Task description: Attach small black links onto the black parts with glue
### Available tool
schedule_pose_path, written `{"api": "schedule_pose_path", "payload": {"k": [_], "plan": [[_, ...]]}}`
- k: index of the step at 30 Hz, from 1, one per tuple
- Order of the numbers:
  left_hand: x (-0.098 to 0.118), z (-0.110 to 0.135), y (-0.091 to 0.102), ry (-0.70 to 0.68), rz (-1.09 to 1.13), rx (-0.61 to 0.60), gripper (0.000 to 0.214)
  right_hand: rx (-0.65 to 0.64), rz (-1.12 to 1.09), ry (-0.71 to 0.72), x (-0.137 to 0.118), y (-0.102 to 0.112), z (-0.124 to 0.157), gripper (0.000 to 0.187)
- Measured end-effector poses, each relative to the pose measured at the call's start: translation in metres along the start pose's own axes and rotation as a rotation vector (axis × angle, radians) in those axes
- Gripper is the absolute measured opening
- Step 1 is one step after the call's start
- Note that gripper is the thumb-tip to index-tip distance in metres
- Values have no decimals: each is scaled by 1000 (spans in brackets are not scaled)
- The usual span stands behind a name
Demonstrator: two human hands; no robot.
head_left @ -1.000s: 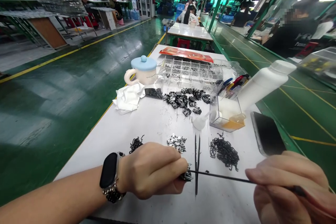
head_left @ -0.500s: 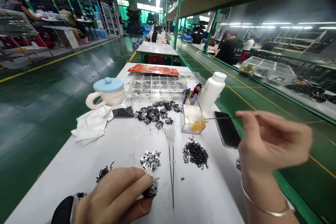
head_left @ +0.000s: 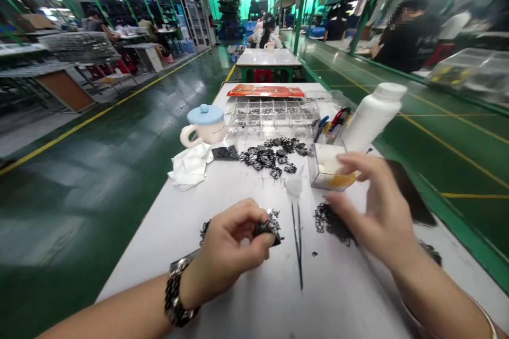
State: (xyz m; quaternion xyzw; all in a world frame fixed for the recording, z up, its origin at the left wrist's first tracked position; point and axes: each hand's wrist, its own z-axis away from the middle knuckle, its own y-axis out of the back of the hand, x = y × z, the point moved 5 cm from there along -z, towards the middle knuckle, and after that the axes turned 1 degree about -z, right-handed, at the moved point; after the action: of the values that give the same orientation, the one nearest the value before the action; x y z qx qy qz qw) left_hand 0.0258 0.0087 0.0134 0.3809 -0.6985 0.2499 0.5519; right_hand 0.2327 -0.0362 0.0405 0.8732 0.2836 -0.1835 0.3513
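Observation:
My left hand [head_left: 233, 246] is closed in a pinch on a small black and metal part [head_left: 269, 230], held just above the white table [head_left: 238, 296]. My right hand [head_left: 376, 209] hovers with fingers spread over a pile of thin black wire pieces [head_left: 328, 220]; nothing shows between its fingers, and it is slightly blurred. Black tweezers [head_left: 296, 243] lie on the table between my hands. A small heap of black wire bits [head_left: 204, 228] lies partly hidden behind my left hand.
Further back are a heap of black parts [head_left: 270, 153], a clear compartment tray [head_left: 274, 114], a clear box [head_left: 328, 172], a white bottle [head_left: 374, 114], a blue-lidded mug [head_left: 204, 124], a white cloth [head_left: 191, 165] and a dark phone [head_left: 411, 193]. People work at benches beyond.
My right hand no longer shows the thin stick and has dropped from near the clear box toward the black wire pile, fingers spread. My left hand has lifted slightly, still pinching the part.

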Motion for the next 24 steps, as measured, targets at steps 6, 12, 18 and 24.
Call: {"api": "schedule_pose_path", "payload": {"k": [6,12,18,24], "plan": [[-29,9,-11,425,470,-66,22,-278,-331,88,-54,-45,32,40],[-29,12,-22,444,514,-158,29,-234,-442,43,-50,-41,29,40],[-25,11,-27,435,549,-261,28,-275,-451,140,-55,-35,29,38],[-25,10,-31,446,657,-336,21,-176,-409,281,-62,-25,27,23]]}}
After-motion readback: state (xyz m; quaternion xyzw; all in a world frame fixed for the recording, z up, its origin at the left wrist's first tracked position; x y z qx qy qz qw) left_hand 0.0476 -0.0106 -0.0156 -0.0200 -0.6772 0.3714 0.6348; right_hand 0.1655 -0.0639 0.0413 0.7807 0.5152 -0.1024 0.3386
